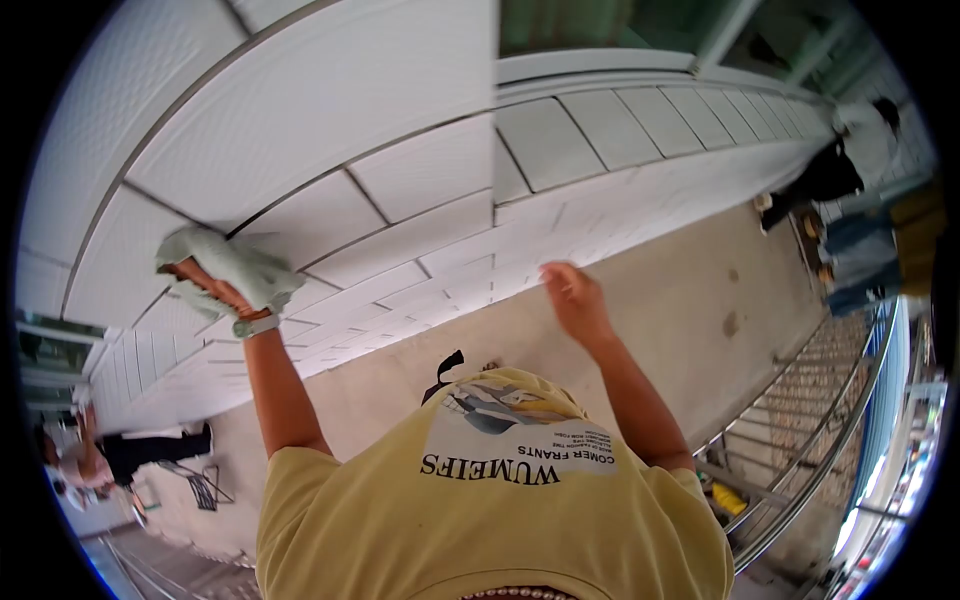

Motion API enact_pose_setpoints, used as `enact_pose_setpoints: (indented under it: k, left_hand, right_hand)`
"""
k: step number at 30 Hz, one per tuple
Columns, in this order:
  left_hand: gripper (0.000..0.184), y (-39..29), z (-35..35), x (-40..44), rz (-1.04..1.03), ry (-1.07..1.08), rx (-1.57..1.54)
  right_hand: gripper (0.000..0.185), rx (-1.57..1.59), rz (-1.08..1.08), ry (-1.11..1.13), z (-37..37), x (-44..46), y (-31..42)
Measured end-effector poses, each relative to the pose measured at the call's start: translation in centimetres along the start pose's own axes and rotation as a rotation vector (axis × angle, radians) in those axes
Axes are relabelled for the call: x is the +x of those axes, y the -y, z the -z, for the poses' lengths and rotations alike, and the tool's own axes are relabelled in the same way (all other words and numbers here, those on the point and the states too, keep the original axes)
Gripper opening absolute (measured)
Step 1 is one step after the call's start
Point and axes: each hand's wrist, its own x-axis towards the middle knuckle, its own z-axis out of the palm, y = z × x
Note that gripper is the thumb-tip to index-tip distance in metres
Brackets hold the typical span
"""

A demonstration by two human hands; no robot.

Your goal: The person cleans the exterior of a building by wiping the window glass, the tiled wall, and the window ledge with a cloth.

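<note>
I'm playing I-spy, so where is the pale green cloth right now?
In the head view, the cloth is on the left side, at the person's left hand, up against the white tiled wall.

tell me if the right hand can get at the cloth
Probably yes: the right hand looks empty and nothing visible stands between it and the cloth, though the left hand covers part.

metal railing (815, 395) at lower right, window (590, 25) above, dark folding stool (203, 485) near a person (150, 450) at left
</note>
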Motion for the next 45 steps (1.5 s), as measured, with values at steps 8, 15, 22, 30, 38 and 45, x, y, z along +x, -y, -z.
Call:
enact_pose_setpoints:
  k: [8, 15, 22, 30, 38, 45]
  left_hand:
    - [0.086, -2.5, -1.8, -6.5, 0.161, 0.036, -0.13]
    - [0.074, -3.2, -2.3, -9.9, 0.423, -0.218, -0.061]
    - [0.027, -15.0, -6.0, -7.9, 0.141, 0.518, 1.133]
    - [0.021, -16.6, -14.1, -10.6, 0.197, 0.259, 0.359]
    - [0.039, -18.3, -20.1, -11.3, 0.722, 0.206, -1.043]
    - [0.029, -24.9, -19.8, -8.2, 0.094, 0.559, -0.472]
  right_hand:
    - [0.019, -0.236, 0.298, -0.281, -2.4, 16.5, -3.8]
    - [0.019, -0.434, 0.334, -0.486, -4.1, 20.0, -5.9]
    - [0.014, -0.315, 0.402, -0.48, -4.2, 19.4, -5.8]
    - [0.013, -0.358, 0.397, -0.47, -4.1, 19.1, -5.7]
    - [0.015, -0.377, 0.449, -0.508, -4.2, 19.3, -5.5]
    - [0.016, -0.442, 0.425, -0.516, -4.4, 19.3, -5.3]
